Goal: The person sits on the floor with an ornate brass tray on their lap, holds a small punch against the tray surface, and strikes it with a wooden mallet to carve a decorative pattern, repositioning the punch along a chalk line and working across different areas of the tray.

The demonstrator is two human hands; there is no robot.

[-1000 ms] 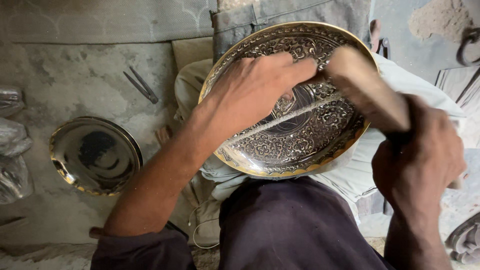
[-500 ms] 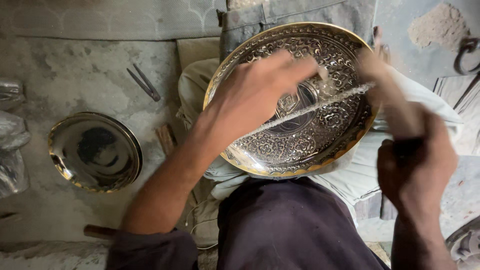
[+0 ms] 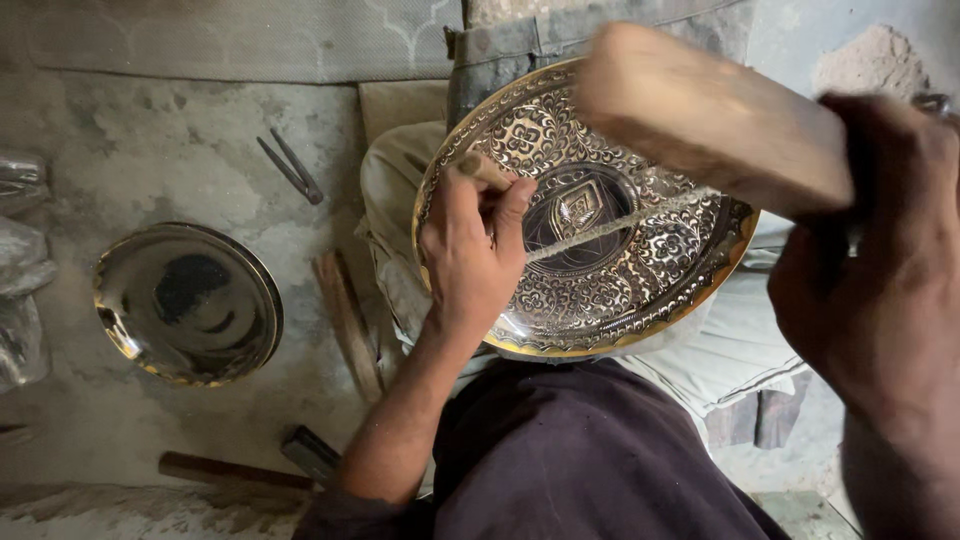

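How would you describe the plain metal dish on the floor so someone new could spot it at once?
Start from the big engraved brass plate on the person's lap, steadied by the left hand. Look left across the grey floor, past the wooden stick, to the smaller round dish. Unlike the patterned plate, it is smooth and mirror-like inside.

A plain round metal dish (image 3: 187, 303) is lying on the dusty concrete floor (image 3: 150, 160). A pair of metal tongs (image 3: 291, 166) is lying beyond it. A wooden stick (image 3: 347, 322) is resting beside the dish. A hammer (image 3: 250, 466) is lying nearer, its head pointing right. Crumpled plastic (image 3: 20, 270) is sitting at the left edge.
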